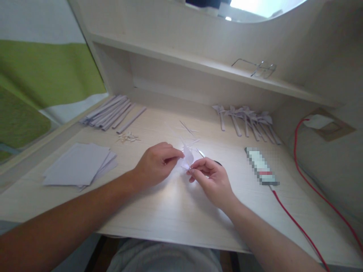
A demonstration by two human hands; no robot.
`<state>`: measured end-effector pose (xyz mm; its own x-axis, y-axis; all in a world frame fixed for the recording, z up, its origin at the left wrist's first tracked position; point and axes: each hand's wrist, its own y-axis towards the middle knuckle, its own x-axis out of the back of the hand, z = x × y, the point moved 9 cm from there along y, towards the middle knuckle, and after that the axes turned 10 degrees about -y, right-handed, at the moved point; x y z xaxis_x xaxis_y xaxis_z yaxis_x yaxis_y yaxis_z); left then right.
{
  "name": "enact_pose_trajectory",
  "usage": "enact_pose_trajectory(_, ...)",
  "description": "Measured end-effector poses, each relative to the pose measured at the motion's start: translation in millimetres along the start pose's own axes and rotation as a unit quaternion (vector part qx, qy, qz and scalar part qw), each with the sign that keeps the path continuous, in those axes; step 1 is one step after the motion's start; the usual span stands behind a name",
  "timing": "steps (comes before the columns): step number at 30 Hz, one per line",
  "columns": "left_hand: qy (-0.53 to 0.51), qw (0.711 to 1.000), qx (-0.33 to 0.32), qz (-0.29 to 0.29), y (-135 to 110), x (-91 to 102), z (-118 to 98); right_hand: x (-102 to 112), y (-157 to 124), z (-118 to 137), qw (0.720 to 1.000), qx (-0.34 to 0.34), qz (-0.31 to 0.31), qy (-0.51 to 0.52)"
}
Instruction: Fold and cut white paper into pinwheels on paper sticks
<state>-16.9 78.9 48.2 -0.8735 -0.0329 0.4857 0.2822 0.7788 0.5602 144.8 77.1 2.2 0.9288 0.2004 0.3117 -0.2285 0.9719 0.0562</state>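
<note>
Between my two hands, above the middle of the desk, is a small white piece of folded paper [188,155] with a curved flap. My left hand [157,162] is closed, thumb and forefinger pinching its left edge. The fingertips of my right hand [211,177] pinch its lower right corner; a tiny pale point shows there, too small to name. A pair of scissors [201,153] lies behind my right hand, blade and dark handle partly covered. Thin paper strips [187,128] are scattered just beyond the paper.
Square white sheets [76,164] are stacked at left. Behind them are a pile of small pale pieces [129,137] and rolled paper tubes [109,111]. Several paper pinwheels [245,117] lie back right, near a phone [262,168] with a red cable [297,226]. Glasses [262,70] rest on the shelf.
</note>
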Motion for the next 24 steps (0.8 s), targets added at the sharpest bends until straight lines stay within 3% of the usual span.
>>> enact_pose_trajectory(10,-0.071,0.997,0.019,0.032,1,-8.0,3,-2,-5,0,0.998,0.022,0.013,-0.059)
enact_pose_trajectory(19,-0.058,0.997,0.046,0.031,1,-8.2,6,0,-5,6,0.991,0.054,0.005,-0.124)
enact_pose_trajectory(22,-0.025,0.999,0.023,0.002,4,2.8,3,3,-3,2,0.991,0.043,-0.005,-0.129)
enact_pose_trajectory(24,0.018,0.998,0.037,-0.055,6,18.3,5,8,-1,-2,0.992,0.033,-0.021,-0.121)
